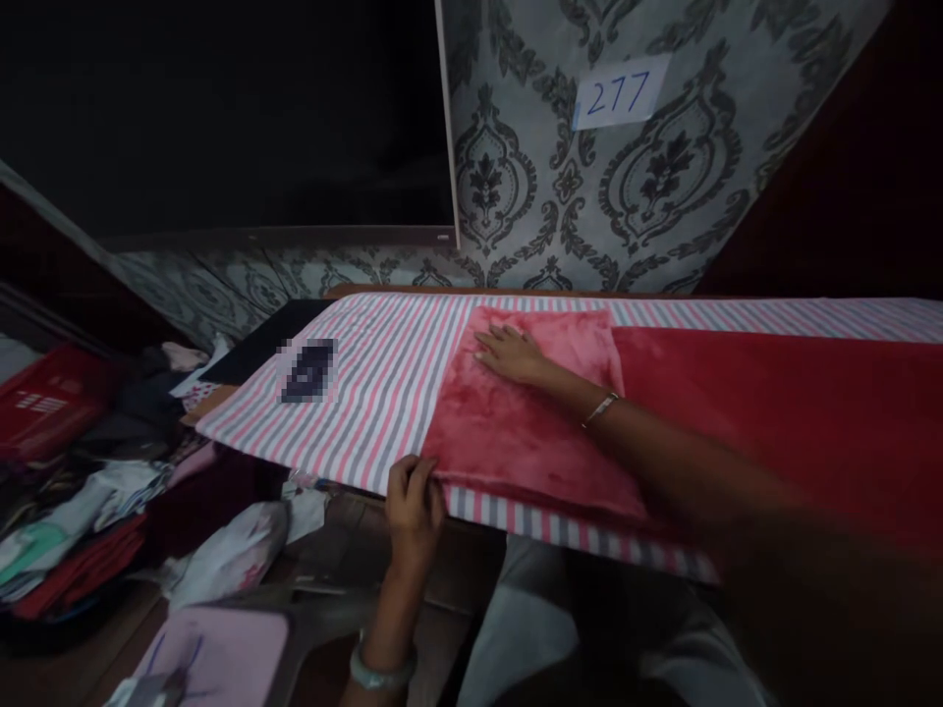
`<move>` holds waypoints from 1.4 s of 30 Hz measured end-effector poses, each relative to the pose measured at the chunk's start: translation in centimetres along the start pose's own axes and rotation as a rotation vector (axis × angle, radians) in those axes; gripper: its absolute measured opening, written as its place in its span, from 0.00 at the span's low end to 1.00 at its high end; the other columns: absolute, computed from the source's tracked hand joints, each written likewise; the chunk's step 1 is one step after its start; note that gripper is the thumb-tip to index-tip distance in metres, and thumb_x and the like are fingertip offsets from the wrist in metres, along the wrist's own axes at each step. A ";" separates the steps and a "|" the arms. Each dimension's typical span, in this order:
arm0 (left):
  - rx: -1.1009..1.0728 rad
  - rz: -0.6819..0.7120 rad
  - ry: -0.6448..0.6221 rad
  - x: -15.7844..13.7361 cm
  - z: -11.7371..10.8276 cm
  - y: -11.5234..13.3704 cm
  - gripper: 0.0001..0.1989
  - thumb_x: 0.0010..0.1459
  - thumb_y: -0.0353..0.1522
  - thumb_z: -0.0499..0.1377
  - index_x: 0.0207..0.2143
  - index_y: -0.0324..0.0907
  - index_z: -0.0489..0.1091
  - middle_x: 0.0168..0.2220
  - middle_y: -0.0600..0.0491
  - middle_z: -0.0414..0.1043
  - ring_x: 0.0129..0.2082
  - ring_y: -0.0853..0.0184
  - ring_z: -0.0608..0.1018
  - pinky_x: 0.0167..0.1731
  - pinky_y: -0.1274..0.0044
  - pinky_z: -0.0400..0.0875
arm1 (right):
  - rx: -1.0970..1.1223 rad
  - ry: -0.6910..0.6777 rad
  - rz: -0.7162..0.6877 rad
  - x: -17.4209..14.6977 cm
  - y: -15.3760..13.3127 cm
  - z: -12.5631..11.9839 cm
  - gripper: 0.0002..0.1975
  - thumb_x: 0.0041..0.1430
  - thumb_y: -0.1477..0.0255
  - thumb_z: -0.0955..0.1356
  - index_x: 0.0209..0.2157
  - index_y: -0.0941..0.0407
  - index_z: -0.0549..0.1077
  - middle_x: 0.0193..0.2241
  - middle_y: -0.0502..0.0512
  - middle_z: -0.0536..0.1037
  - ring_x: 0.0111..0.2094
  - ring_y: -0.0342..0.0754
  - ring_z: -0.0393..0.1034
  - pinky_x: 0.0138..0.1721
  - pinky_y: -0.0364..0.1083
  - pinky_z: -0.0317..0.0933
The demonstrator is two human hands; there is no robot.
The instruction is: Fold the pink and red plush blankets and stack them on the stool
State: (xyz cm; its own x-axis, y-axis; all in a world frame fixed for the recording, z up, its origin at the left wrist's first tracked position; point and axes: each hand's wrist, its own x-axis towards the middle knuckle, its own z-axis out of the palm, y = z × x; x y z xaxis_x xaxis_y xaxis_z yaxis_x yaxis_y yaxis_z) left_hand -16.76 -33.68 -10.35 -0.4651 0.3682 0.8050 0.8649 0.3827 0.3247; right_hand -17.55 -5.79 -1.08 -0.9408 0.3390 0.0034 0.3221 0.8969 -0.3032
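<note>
A red plush cloth (530, 432) lies on a striped pink, grey and white cover (354, 393). Its near left part is folded over with the paler, fluffy side up, and the darker red part (773, 422) stretches off to the right. My right hand (512, 355) rests flat on the folded part near its far left edge, fingers spread. At the near left corner, my left hand (415, 503) has its fingers curled over the cloth's edge. The thumb side is partly hidden.
On the cover's left lies a dark pixelated item (309, 370). A large screen (221, 118) hangs on the patterned wall, beside a paper marked 277 (621, 93). Piled clothes (81, 530), a red crate (51, 403) and a pink-topped stool (221, 648) stand at left.
</note>
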 end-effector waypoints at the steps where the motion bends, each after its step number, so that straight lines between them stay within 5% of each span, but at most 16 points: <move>1: -0.002 -0.004 -0.013 0.1 -0.1 0.0 0.13 0.61 0.23 0.53 0.44 0.41 0.73 0.40 0.47 0.70 0.41 0.65 0.76 0.41 0.73 0.74 | 0.015 0.004 -0.025 -1.3 -0.2 -0.1 0.30 0.71 0.55 0.57 0.70 0.49 0.55 0.72 0.59 0.50 0.71 0.64 0.41 0.66 0.68 0.41; 9: -0.005 0.060 -0.204 2.5 -2.4 0.3 0.16 0.59 0.26 0.52 0.49 0.40 0.71 0.45 0.43 0.72 0.47 0.59 0.75 0.48 0.67 0.72 | 0.063 0.004 -0.342 -17.5 1.9 0.0 0.32 0.67 0.51 0.62 0.69 0.45 0.57 0.72 0.55 0.50 0.72 0.61 0.39 0.68 0.63 0.39; 14: -0.001 0.292 -0.360 4.1 -2.5 3.3 0.25 0.61 0.30 0.53 0.61 0.42 0.65 0.59 0.43 0.70 0.62 0.55 0.69 0.62 0.60 0.61 | 0.102 0.048 -0.377 -23.1 5.2 1.8 0.34 0.64 0.56 0.67 0.69 0.45 0.57 0.71 0.56 0.52 0.71 0.59 0.43 0.69 0.64 0.38; 18: 0.055 0.308 -0.564 4.3 -0.3 4.5 0.24 0.64 0.36 0.53 0.62 0.45 0.66 0.62 0.46 0.68 0.65 0.53 0.65 0.64 0.54 0.54 | 0.273 0.157 -0.363 -23.4 6.7 4.0 0.27 0.67 0.65 0.64 0.66 0.50 0.62 0.66 0.59 0.64 0.69 0.54 0.52 0.68 0.61 0.45; 26: 0.003 0.219 -0.636 4.6 0.3 4.0 0.25 0.65 0.40 0.52 0.62 0.44 0.65 0.63 0.44 0.67 0.65 0.53 0.66 0.63 0.54 0.55 | 0.639 0.412 -0.269 -22.8 6.9 5.0 0.16 0.64 0.69 0.66 0.51 0.53 0.77 0.51 0.61 0.80 0.58 0.55 0.70 0.58 0.58 0.63; 34: -0.058 0.185 -0.767 6.3 -1.0 3.9 0.29 0.63 0.45 0.54 0.63 0.42 0.64 0.64 0.41 0.65 0.66 0.52 0.65 0.64 0.54 0.57 | 0.651 0.526 -0.360 -22.9 6.9 5.6 0.13 0.59 0.67 0.71 0.46 0.51 0.80 0.48 0.58 0.82 0.54 0.56 0.74 0.56 0.59 0.65; 38: -0.010 0.197 -0.622 7.3 -0.5 6.8 0.27 0.67 0.43 0.49 0.63 0.39 0.64 0.61 0.40 0.69 0.63 0.54 0.69 0.63 0.56 0.59 | 0.645 0.621 -0.298 -23.4 5.9 4.5 0.11 0.64 0.63 0.68 0.41 0.51 0.81 0.43 0.58 0.83 0.52 0.55 0.75 0.56 0.58 0.65; 42: 0.084 0.294 -0.623 6.0 1.8 10.8 0.25 0.67 0.39 0.50 0.64 0.43 0.63 0.65 0.43 0.63 0.67 0.50 0.62 0.64 0.49 0.53 | 0.388 0.624 -0.220 -24.2 4.3 3.5 0.19 0.65 0.61 0.67 0.54 0.52 0.75 0.57 0.60 0.75 0.64 0.57 0.62 0.64 0.64 0.50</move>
State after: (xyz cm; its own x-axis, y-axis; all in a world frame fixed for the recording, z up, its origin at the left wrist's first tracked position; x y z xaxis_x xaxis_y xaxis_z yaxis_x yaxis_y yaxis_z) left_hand -10.55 -25.80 -2.86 -0.2569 0.8749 0.4107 0.9658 0.2476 0.0767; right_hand 6.19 -11.15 -5.79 -0.7076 0.3649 0.6051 -0.0345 0.8375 -0.5454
